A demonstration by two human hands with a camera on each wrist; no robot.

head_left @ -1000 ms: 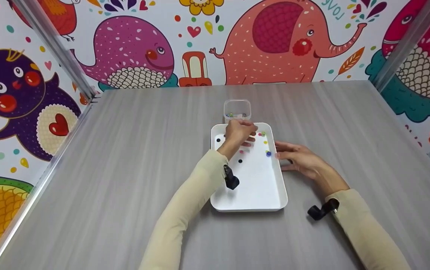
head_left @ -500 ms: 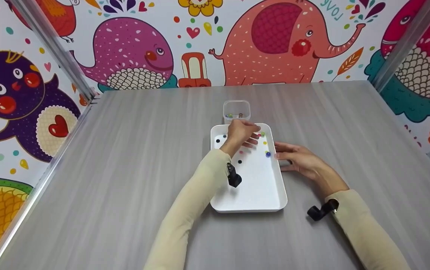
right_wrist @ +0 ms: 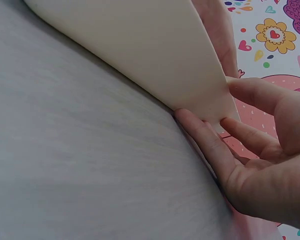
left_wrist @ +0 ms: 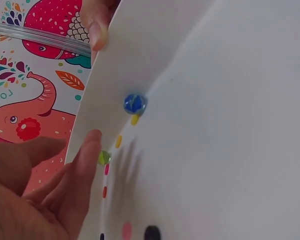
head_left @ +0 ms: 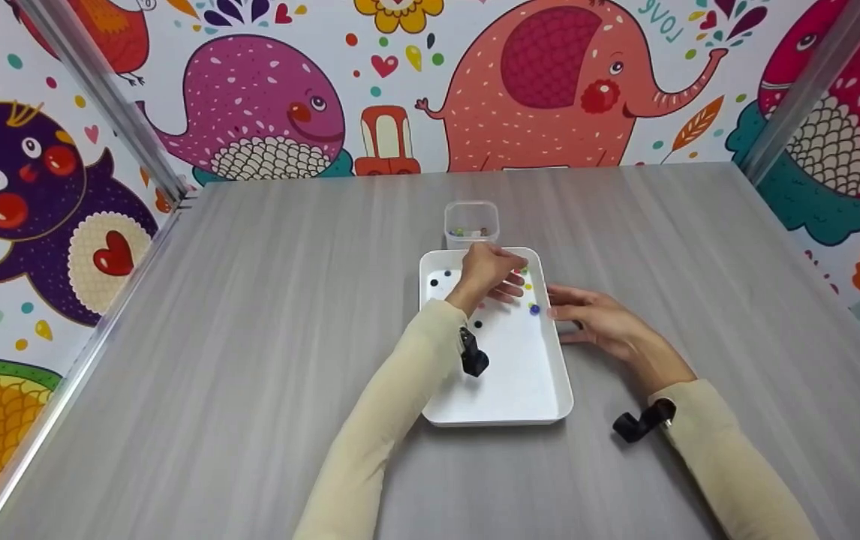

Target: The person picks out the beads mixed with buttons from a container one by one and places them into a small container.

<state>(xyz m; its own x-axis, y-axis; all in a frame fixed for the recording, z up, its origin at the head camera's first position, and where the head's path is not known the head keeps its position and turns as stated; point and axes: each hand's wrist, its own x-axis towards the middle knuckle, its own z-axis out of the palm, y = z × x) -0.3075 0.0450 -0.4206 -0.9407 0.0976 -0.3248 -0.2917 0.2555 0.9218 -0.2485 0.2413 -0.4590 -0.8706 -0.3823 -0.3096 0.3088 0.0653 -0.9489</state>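
Observation:
My left hand (head_left: 486, 268) hovers over the far part of a white tray (head_left: 505, 382). In the left wrist view its thumb and fingers (left_wrist: 92, 150) stand apart, and no object shows between them. Beside a fingertip lies a green marble (left_wrist: 104, 158); a blue marble (left_wrist: 135, 104) rests farther along the same wall. Small yellow beads (left_wrist: 119, 141), red and pink ones lie along that edge. Black beads (head_left: 434, 283) sit at the tray's left and middle. My right hand (head_left: 602, 319) touches the tray's right outer wall with its fingertips, as the right wrist view shows.
Just beyond the tray's far end stands a clear plastic box (head_left: 472, 219) with several marbles at its bottom. Grey tabletop (head_left: 287, 315) surrounds both. Printed cartoon panels (head_left: 550, 90) and metal posts (head_left: 100, 97) bound the table at the back and sides.
My left hand has shifted a little to the right, toward the tray's far right corner, uncovering a dark bead at the far left. The right hand stays against the tray wall.

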